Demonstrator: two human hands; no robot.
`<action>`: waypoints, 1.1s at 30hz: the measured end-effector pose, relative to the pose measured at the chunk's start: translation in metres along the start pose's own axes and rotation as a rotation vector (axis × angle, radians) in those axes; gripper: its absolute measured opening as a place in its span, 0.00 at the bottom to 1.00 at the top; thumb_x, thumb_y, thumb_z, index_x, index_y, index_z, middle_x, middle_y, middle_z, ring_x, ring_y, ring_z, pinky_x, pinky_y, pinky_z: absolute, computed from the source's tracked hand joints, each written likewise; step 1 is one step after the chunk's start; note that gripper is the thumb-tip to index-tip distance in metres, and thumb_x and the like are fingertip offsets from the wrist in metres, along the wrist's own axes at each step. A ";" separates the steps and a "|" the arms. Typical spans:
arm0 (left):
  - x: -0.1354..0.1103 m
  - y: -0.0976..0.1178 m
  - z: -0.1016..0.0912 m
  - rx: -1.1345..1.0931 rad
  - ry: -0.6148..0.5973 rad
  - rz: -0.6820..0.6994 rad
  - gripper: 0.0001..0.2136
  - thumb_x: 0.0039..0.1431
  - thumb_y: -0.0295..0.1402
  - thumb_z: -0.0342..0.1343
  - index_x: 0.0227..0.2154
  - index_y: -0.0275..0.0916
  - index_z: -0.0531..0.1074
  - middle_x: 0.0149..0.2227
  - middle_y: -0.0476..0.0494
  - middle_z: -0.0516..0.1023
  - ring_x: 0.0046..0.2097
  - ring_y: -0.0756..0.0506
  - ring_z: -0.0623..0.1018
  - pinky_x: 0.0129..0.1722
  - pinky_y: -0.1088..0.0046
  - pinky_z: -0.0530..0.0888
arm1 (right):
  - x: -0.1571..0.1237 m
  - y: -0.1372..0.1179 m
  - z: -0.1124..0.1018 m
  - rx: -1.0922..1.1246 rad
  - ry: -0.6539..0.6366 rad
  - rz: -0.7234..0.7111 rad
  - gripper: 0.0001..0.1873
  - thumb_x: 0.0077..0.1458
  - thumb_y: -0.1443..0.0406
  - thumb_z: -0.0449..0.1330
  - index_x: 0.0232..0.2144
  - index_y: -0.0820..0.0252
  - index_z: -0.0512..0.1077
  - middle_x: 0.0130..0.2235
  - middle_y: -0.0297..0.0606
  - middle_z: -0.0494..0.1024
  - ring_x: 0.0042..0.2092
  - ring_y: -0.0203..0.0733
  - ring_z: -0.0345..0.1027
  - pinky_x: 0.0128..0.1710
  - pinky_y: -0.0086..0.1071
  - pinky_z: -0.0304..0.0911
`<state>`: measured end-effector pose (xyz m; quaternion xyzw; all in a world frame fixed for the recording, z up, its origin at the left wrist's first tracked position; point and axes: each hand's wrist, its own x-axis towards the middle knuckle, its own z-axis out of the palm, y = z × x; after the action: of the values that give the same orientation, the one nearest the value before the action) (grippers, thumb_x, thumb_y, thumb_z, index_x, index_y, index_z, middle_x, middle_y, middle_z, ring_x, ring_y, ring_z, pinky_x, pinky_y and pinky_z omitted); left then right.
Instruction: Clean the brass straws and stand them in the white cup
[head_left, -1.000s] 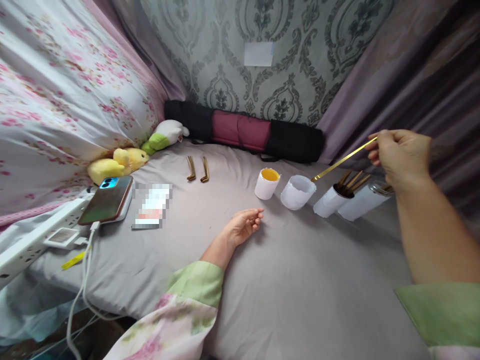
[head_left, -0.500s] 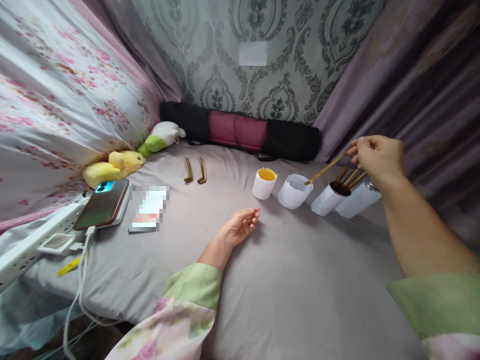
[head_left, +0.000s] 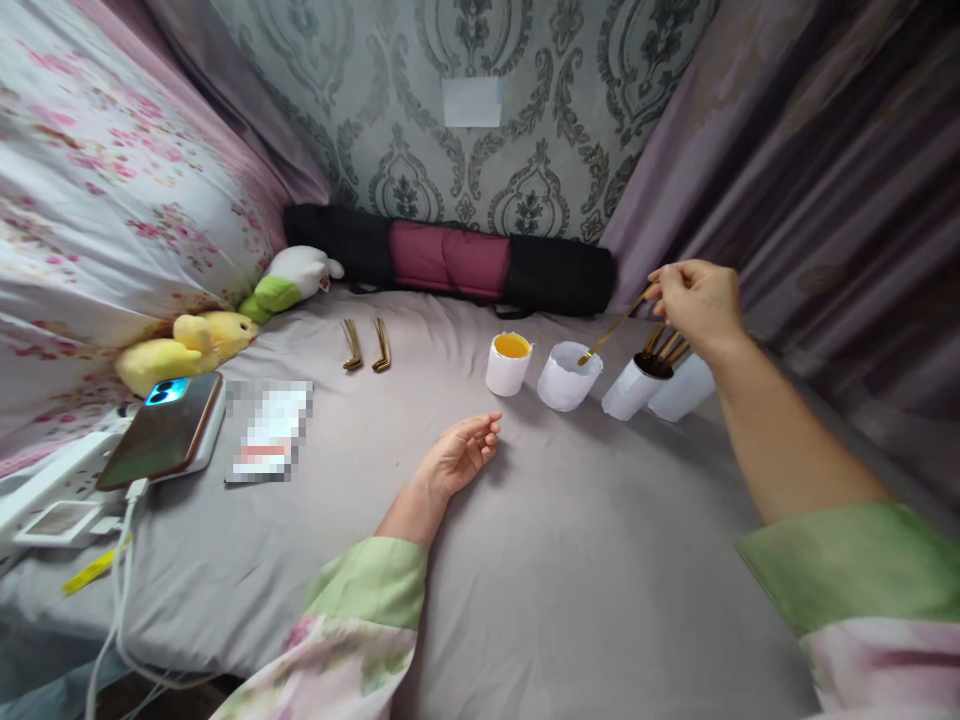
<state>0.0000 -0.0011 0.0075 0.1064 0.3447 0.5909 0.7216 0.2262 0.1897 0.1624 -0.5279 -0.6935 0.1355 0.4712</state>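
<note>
My right hand (head_left: 696, 300) is closed in a pinch on a thin gold straw (head_left: 611, 331), whose lower tip hangs over the rim of a white cup (head_left: 568, 377). To that cup's left stands a white cup with yellow inside (head_left: 509, 363). On its right a tilted white cup (head_left: 634, 384) holds several gold straws, with another white cup (head_left: 683, 389) behind it. My left hand (head_left: 459, 455) rests palm-up on the grey sheet (head_left: 525, 560), fingers loosely curled and empty. Two bent gold straws (head_left: 367, 345) lie farther back on the sheet.
A black and maroon roll bag (head_left: 450, 260) lies along the patterned wall. Plush toys (head_left: 191, 340) sit by the floral bedding at left. A phone (head_left: 161, 433) lies on a charger with cables, beside a blurred card (head_left: 268, 443). Purple curtains hang at right.
My right hand has come down and leftward with the gold straw, bringing its tip from above the straw cup to the wide white cup. The left hand has stayed put.
</note>
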 end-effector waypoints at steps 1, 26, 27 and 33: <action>0.000 0.000 0.000 -0.002 0.004 0.000 0.08 0.50 0.25 0.57 0.35 0.30 0.71 0.27 0.46 0.70 0.25 0.57 0.68 0.22 0.82 0.67 | -0.002 0.002 0.004 -0.005 -0.039 -0.053 0.13 0.55 0.64 0.50 0.32 0.68 0.71 0.27 0.39 0.74 0.20 0.25 0.60 0.23 0.22 0.55; 0.002 -0.001 0.001 -0.003 0.020 0.002 0.08 0.51 0.24 0.55 0.36 0.29 0.71 0.27 0.47 0.70 0.24 0.56 0.69 0.22 0.83 0.68 | -0.022 0.025 0.056 -0.022 -0.436 -0.039 0.12 0.55 0.67 0.48 0.32 0.65 0.70 0.28 0.38 0.76 0.20 0.27 0.63 0.20 0.21 0.57; 0.002 -0.001 0.001 -0.004 0.017 0.003 0.08 0.51 0.24 0.55 0.36 0.29 0.71 0.27 0.47 0.70 0.24 0.56 0.69 0.22 0.83 0.68 | -0.022 0.025 0.057 -0.027 -0.437 -0.030 0.12 0.55 0.67 0.48 0.32 0.65 0.70 0.28 0.38 0.76 0.20 0.27 0.63 0.20 0.21 0.57; 0.003 -0.001 -0.001 -0.007 0.017 0.004 0.08 0.51 0.24 0.55 0.36 0.29 0.71 0.27 0.47 0.70 0.24 0.56 0.69 0.22 0.83 0.68 | -0.023 0.027 0.062 -0.049 -0.449 0.000 0.12 0.55 0.68 0.47 0.31 0.64 0.70 0.29 0.38 0.77 0.19 0.27 0.62 0.21 0.22 0.58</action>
<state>0.0002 0.0010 0.0058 0.0992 0.3485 0.5946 0.7178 0.1930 0.2005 0.0999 -0.4958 -0.7840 0.2326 0.2922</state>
